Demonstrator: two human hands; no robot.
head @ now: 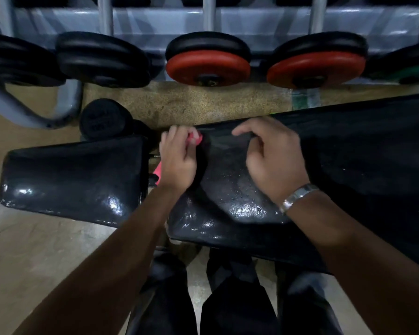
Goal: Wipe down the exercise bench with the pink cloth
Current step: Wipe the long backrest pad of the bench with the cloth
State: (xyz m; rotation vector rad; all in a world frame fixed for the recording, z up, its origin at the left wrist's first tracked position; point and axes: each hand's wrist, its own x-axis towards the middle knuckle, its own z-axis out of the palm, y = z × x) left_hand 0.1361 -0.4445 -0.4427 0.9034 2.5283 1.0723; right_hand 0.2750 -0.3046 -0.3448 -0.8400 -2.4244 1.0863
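My left hand (177, 158) clamps the pink cloth (194, 138), bunched at its 12 o'clock, at the bench (240, 209) pad's end. Right hand (273, 163) at cloth's 3 o'clock, fingers curled; can't tell if gripping.

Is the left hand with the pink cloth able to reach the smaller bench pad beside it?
Probably yes: the left hand grips the pink cloth right beside the edge of the smaller pad, and nothing stands between them.
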